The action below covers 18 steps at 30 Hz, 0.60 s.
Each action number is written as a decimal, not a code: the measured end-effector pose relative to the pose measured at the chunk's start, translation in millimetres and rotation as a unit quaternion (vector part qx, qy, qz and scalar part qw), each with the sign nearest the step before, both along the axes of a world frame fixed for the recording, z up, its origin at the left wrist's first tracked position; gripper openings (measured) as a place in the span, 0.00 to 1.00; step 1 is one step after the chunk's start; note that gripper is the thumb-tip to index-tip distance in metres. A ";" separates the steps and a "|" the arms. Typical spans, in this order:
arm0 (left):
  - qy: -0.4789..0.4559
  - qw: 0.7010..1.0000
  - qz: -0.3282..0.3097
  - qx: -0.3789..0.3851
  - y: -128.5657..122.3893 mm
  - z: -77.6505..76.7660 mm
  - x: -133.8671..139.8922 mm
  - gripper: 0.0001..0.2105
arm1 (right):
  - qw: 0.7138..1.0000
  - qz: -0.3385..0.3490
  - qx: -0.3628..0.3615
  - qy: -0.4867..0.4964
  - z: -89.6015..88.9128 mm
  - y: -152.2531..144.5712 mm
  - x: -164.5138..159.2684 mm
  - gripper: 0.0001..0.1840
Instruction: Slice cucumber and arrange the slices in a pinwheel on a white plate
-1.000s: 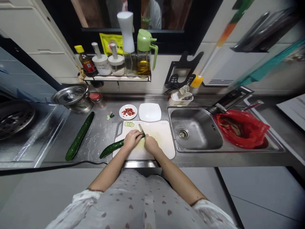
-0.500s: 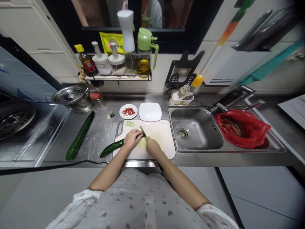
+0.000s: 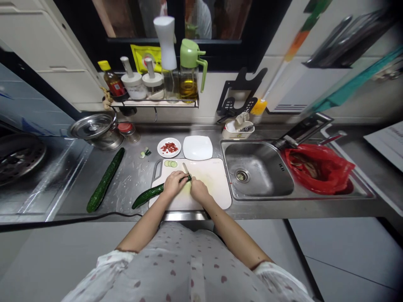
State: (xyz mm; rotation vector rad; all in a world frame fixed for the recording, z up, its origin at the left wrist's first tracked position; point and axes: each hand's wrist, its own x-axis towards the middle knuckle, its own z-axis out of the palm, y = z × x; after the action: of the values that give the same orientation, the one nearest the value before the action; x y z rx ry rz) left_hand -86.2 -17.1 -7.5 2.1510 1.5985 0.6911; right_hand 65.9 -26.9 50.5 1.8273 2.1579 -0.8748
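My left hand (image 3: 174, 183) is closed over a dark green cucumber (image 3: 147, 196) that lies slantwise across the white cutting board (image 3: 214, 180), its far end sticking out past the board's left edge. In my right hand (image 3: 199, 191) is a knife (image 3: 185, 168), its handle hidden in the fist and its blade at the cucumber's cut end, just beside my left fingertips. Several pale cucumber slices (image 3: 170, 164) lie overlapping near the board's upper left corner.
Another whole cucumber (image 3: 105, 180) rests on the steel counter at left. Behind the board stand a plate of chopped red pieces (image 3: 169, 147) and a white square plate (image 3: 197, 148). To the right is a sink (image 3: 260, 167) with a red plastic bag (image 3: 321, 170) beside it.
The knife and my right hand have shifted slightly to the left, toward my left hand. My left hand keeps its hold on the cucumber.
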 end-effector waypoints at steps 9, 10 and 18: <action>-0.001 1.000 0.001 0.001 0.4 -0.6 -0.5 0.11 | 1.000 -0.010 -0.015 -0.018 -2.0 -11.6 5.1 0.16; 0.000 1.000 0.002 0.001 0.5 -0.5 -0.5 0.11 | 1.000 -0.008 -0.014 -0.016 -2.3 -10.3 4.3 0.16; -0.003 1.000 -0.001 0.000 0.8 -0.3 -0.6 0.11 | 1.000 -0.007 -0.010 -0.002 -6.0 -1.8 0.4 0.19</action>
State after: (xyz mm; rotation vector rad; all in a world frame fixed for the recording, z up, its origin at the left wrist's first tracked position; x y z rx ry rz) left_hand -86.8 -16.3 -7.8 2.1478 1.5916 0.6959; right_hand 66.3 -28.8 44.5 1.8354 2.1290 -0.8928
